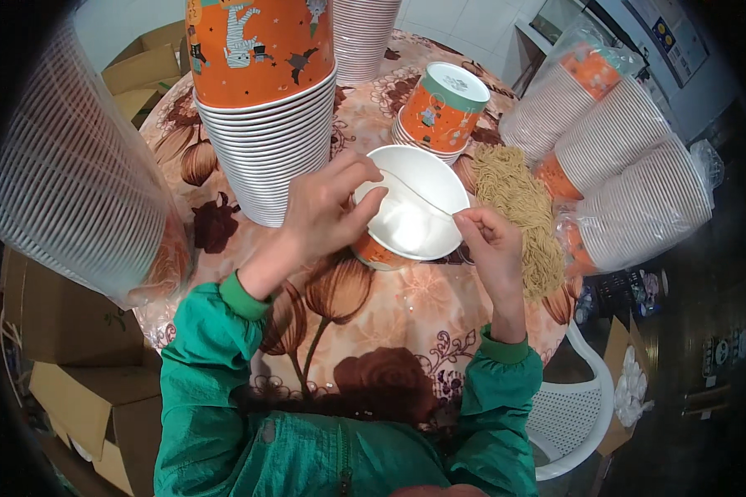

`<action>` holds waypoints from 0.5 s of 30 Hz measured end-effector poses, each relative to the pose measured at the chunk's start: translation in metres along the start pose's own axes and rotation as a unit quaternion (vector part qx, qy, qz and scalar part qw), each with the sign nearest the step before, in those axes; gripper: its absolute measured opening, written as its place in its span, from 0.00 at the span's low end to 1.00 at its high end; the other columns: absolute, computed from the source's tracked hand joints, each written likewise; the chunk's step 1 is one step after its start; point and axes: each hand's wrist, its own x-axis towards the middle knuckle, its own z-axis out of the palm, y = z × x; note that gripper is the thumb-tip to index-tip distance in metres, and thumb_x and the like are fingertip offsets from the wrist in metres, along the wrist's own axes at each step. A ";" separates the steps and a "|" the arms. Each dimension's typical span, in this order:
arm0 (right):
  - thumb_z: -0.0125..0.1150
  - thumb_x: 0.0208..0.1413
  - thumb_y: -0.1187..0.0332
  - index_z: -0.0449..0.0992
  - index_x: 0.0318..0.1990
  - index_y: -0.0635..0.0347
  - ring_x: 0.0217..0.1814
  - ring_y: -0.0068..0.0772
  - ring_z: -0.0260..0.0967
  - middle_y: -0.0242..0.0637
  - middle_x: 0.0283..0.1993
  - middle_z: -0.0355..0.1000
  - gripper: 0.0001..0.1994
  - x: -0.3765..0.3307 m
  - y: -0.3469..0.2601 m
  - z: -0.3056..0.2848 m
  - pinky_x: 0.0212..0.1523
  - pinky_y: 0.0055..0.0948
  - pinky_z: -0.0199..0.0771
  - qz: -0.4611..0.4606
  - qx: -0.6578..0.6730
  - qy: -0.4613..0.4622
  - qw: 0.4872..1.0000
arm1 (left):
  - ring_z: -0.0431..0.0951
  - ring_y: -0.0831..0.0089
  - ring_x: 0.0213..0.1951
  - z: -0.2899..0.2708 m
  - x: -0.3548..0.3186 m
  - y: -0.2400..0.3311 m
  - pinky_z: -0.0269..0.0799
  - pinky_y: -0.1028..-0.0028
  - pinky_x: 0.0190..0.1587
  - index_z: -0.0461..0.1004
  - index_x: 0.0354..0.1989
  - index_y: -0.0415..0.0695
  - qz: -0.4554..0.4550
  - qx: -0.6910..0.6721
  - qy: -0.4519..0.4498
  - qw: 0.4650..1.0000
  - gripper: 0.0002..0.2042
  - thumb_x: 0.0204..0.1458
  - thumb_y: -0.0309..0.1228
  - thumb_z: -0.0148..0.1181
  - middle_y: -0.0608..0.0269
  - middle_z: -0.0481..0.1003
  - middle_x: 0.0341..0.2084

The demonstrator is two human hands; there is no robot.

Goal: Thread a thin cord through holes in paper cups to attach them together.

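Note:
A paper bucket (413,203), white inside and orange outside, stands with its mouth up on the table in front of me. A thin pale cord (419,195) runs across its mouth between my two hands. My left hand (331,207) is at the bucket's left rim, its fingers bent and thumb and fingertips closed on one end of the cord. At the right rim, my right hand (491,240) pinches the other end between thumb and fingers. Beside it lies a heap of tan cords (518,219). Whether the cord is fixed to the bucket cannot be made out.
Tall nested stacks of orange paper buckets (265,149) rise behind my left hand. Bagged stacks (75,174) stand at the left, with more bagged ones (638,203) at the right. A short upside-down stack (439,112) sits beyond. Cardboard boxes (83,398) and a white chair (568,410) flank the table.

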 end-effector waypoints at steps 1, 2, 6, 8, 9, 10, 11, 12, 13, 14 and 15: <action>0.66 0.64 0.72 0.82 0.41 0.66 0.28 0.10 0.63 0.25 0.30 0.74 0.06 0.001 -0.002 0.002 0.30 0.16 0.64 0.015 0.008 0.002 1.000 | 0.77 0.65 0.24 0.000 -0.005 0.007 0.70 0.70 0.22 0.77 0.38 0.44 0.017 0.043 0.020 0.999 0.06 0.54 0.28 0.66 0.62 0.76 0.32; 0.66 0.64 0.71 0.82 0.42 0.66 0.28 0.10 0.63 0.24 0.29 0.74 0.06 0.002 -0.003 0.003 0.29 0.16 0.63 0.029 0.015 0.004 0.999 | 0.76 0.66 0.22 0.000 -0.009 0.015 0.70 0.70 0.22 0.77 0.38 0.43 0.050 0.061 0.035 0.996 0.06 0.54 0.27 0.66 0.62 0.76 0.32; 0.65 0.64 0.71 0.82 0.42 0.66 0.27 0.10 0.63 0.24 0.27 0.73 0.06 0.000 0.006 0.007 0.29 0.16 0.63 0.030 0.039 -0.001 0.999 | 0.78 0.66 0.24 0.005 -0.031 0.063 0.72 0.68 0.22 0.78 0.43 0.39 0.078 0.045 -0.051 0.995 0.10 0.54 0.28 0.65 0.60 0.74 0.33; 0.65 0.64 0.71 0.81 0.42 0.66 0.27 0.10 0.63 0.23 0.27 0.73 0.06 -0.001 0.007 0.009 0.29 0.15 0.63 0.019 0.047 -0.008 0.999 | 0.79 0.65 0.25 0.013 -0.042 0.068 0.73 0.68 0.23 0.77 0.46 0.38 0.068 0.039 -0.064 0.995 0.13 0.55 0.30 0.65 0.59 0.73 0.34; 0.65 0.64 0.71 0.81 0.42 0.66 0.27 0.10 0.63 0.23 0.27 0.73 0.06 -0.003 0.006 0.008 0.29 0.15 0.63 0.018 0.046 -0.006 0.999 | 0.79 0.65 0.25 0.018 -0.045 0.068 0.73 0.67 0.23 0.77 0.47 0.38 0.056 0.030 -0.076 0.995 0.14 0.55 0.30 0.65 0.58 0.73 0.35; 0.65 0.64 0.71 0.81 0.42 0.66 0.27 0.10 0.63 0.23 0.27 0.73 0.06 -0.004 0.005 0.008 0.29 0.15 0.62 0.025 0.036 -0.002 0.999 | 0.80 0.64 0.26 0.022 -0.046 0.067 0.74 0.67 0.23 0.76 0.49 0.37 0.043 0.020 -0.087 0.995 0.15 0.55 0.31 0.66 0.58 0.73 0.37; 0.65 0.65 0.71 0.81 0.42 0.66 0.27 0.10 0.63 0.22 0.27 0.72 0.06 -0.005 0.004 0.007 0.28 0.15 0.62 0.031 0.026 0.002 0.999 | 0.79 0.62 0.27 0.022 -0.046 0.064 0.75 0.65 0.25 0.75 0.48 0.37 0.030 0.024 -0.097 0.995 0.15 0.54 0.31 0.66 0.57 0.72 0.37; 0.65 0.65 0.71 0.81 0.42 0.66 0.27 0.10 0.63 0.22 0.27 0.72 0.06 -0.007 0.006 0.005 0.28 0.15 0.62 0.031 0.025 0.004 0.999 | 0.79 0.62 0.27 0.019 -0.043 0.062 0.75 0.65 0.26 0.75 0.47 0.38 0.031 0.033 -0.091 0.995 0.15 0.54 0.31 0.66 0.58 0.72 0.37; 0.65 0.65 0.71 0.82 0.42 0.66 0.27 0.09 0.62 0.22 0.26 0.71 0.07 -0.007 0.010 0.002 0.28 0.15 0.61 0.030 0.019 0.010 0.999 | 0.78 0.61 0.28 0.017 -0.039 0.060 0.75 0.64 0.27 0.75 0.46 0.38 0.031 0.043 -0.086 0.995 0.15 0.54 0.32 0.67 0.58 0.71 0.36; 0.65 0.65 0.71 0.82 0.42 0.66 0.27 0.09 0.62 0.21 0.26 0.71 0.07 -0.008 0.012 -0.001 0.28 0.15 0.61 0.028 0.012 0.017 0.999 | 0.77 0.62 0.28 0.017 -0.035 0.057 0.73 0.64 0.27 0.76 0.40 0.40 0.020 0.034 -0.062 0.997 0.12 0.53 0.33 0.68 0.59 0.70 0.34; 0.65 0.65 0.71 0.82 0.42 0.66 0.27 0.09 0.62 0.21 0.26 0.71 0.07 -0.009 0.012 -0.003 0.28 0.15 0.61 0.028 0.013 0.016 0.999 | 0.77 0.62 0.28 0.016 -0.032 0.052 0.73 0.64 0.27 0.76 0.40 0.40 0.020 0.034 -0.061 0.997 0.12 0.53 0.33 0.68 0.59 0.70 0.34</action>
